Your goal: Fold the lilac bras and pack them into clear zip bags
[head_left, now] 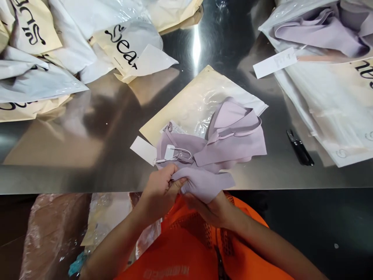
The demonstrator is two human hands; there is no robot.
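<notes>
A lilac bra (236,146) lies partly on the steel table and partly over its front edge. My left hand (159,188) is closed on the near band of the bra, thumb and fingers pinching the fabric. My right hand (212,210) is closed on the same band from below; the folded cloth hides some of its fingers. A white hang tag (143,149) sticks out to the left of the bra. Inside the garment shows a small white label (169,151) with a looped cord. Under the bra rests a cream and clear plastic bag (186,103) with a barcode sticker (171,127).
Printed plastic bags (125,50) are piled at the back left. On the right, another lilac garment (320,33) with a white tag (275,62) lies on bags (335,105). Black-handled snips (300,147) lie beside them. Clear plastic wrapping (55,233) is below the table edge.
</notes>
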